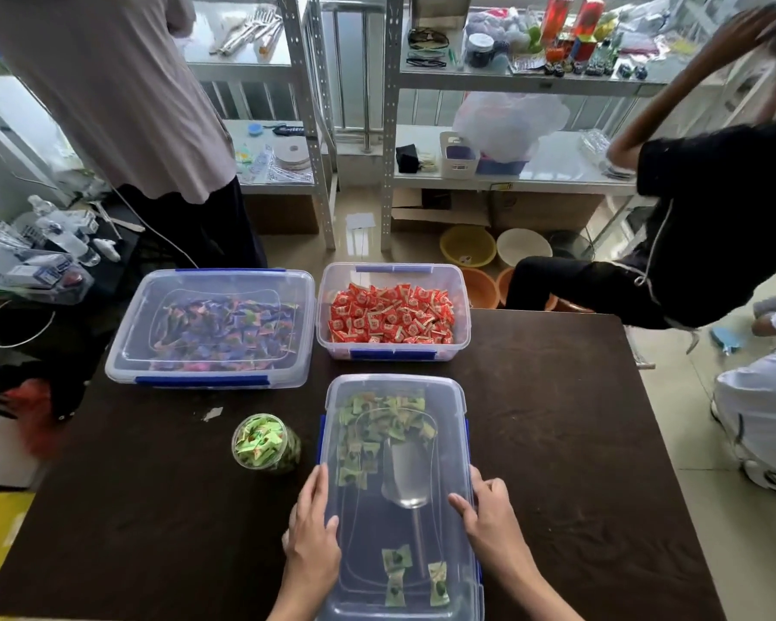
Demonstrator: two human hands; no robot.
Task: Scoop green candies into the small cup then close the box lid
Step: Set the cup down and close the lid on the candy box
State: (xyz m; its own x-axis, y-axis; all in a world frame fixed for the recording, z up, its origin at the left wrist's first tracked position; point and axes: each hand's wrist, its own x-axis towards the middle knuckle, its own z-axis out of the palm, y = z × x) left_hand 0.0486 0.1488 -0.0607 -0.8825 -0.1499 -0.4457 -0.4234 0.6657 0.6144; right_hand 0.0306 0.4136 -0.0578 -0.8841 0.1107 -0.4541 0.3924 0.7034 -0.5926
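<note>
A clear plastic box [399,593] with blue clips sits near the table's front edge, and its clear lid [399,387] lies on top of it. Through the lid I see green candies [377,428] and a metal scoop [406,477] inside. My left hand [310,535] presses on the lid's left edge, fingers spread. On the lid's right edge rests my right hand [489,522], fingers flat. To the left of the box stands the small clear cup [265,443], filled with green candies.
At the back of the dark table [556,441] stand a lidded box of purple candies [211,329] and an open box of red candies [393,311]. One person stands at the back left, another sits at the right. Shelves and basins lie beyond.
</note>
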